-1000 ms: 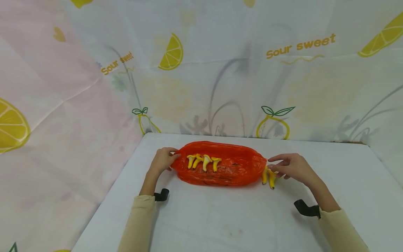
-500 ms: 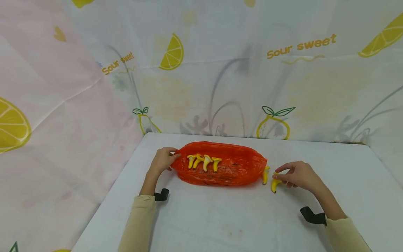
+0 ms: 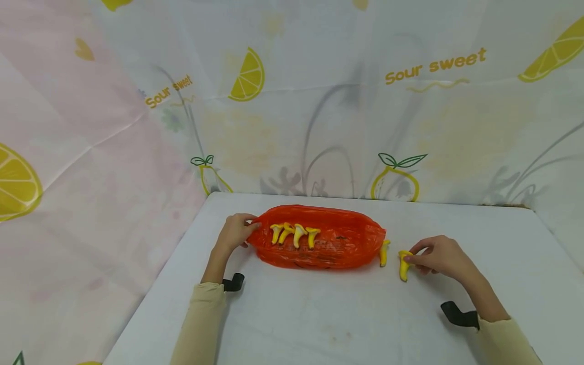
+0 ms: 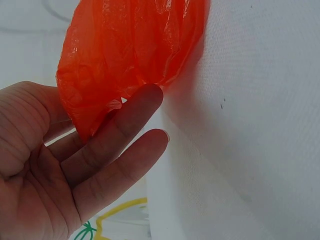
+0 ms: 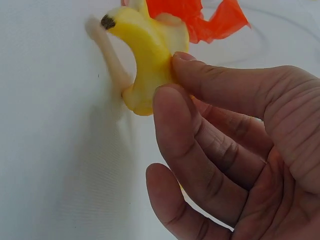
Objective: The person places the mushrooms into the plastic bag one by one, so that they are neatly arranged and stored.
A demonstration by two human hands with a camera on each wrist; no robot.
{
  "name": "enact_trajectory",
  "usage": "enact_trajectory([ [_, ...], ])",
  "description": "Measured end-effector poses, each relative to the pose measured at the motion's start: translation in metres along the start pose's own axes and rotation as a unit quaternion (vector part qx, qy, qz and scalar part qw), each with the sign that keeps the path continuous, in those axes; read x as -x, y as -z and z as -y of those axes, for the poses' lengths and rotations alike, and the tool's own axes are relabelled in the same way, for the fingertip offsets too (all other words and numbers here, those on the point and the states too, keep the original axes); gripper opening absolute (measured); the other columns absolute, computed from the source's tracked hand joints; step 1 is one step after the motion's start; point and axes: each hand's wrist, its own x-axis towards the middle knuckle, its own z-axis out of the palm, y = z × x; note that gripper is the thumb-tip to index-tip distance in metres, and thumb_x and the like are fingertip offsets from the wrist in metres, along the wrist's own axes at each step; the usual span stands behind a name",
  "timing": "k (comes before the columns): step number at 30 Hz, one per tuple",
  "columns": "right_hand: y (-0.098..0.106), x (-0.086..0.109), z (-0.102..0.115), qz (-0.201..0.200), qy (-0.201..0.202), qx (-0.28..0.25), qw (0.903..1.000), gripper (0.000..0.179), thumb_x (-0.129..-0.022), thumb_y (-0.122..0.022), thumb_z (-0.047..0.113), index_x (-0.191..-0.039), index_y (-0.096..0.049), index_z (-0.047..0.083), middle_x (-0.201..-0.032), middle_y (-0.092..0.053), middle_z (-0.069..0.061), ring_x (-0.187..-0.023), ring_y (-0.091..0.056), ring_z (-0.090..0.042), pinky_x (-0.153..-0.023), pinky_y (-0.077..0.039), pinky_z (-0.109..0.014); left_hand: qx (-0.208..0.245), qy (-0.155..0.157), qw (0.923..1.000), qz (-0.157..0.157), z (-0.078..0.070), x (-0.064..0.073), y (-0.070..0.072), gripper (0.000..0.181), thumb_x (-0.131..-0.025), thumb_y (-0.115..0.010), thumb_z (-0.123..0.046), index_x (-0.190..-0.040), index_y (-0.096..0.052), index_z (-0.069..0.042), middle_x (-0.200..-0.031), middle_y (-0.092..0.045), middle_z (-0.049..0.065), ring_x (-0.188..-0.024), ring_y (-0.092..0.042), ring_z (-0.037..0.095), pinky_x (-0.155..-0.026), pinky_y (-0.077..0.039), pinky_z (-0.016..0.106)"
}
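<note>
My left hand [image 3: 235, 232] pinches the left end of a red plastic bag [image 3: 347, 248] between thumb and fingers. In the left wrist view, that bag's edge [image 4: 100, 75] passes behind two outstretched fingers. Several small yellow toy bananas [image 3: 298, 236], with flared tops, lie in a row on the bag's left half. One more toy banana [image 3: 384, 253] is beside the bag's right end. To the right of it, my right hand [image 3: 444, 258] holds a toy banana [image 3: 403, 268] by its flared end. The right wrist view shows the held banana's dark tip [image 5: 107, 22] pointing away from the fingers.
A white table [image 3: 319, 324] stands under everything. Its back edge meets a hanging cloth [image 3: 292, 126] printed with lemons. Black wrist mounts [image 3: 458, 314] stick out from the sleeves [image 3: 502, 337].
The right hand has moved right and slightly toward the viewer, taking one toy banana away from the bag's right end. The left hand and the bag have stayed in place.
</note>
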Motion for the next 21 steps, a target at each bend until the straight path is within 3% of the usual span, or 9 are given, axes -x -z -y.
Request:
enact_trajectory([
  [21,0.018,0.009,0.014,-0.012,0.053,-0.022,0.9983,0.034,-0.089,-0.073,0.028,-0.106,-0.072,-0.002,-0.076,-0.071,-0.006,-0.066,-0.067,-0.022,-0.061,-0.057,-0.036,-0.004,-0.004,1.0,-0.005,0.0,0.0,0.0,0.037,-0.095,-0.067,-0.02,-0.126,-0.065,0.0,-0.11,-0.068,0.023,-0.061,-0.065,0.019,-0.049,-0.057,0.031],
])
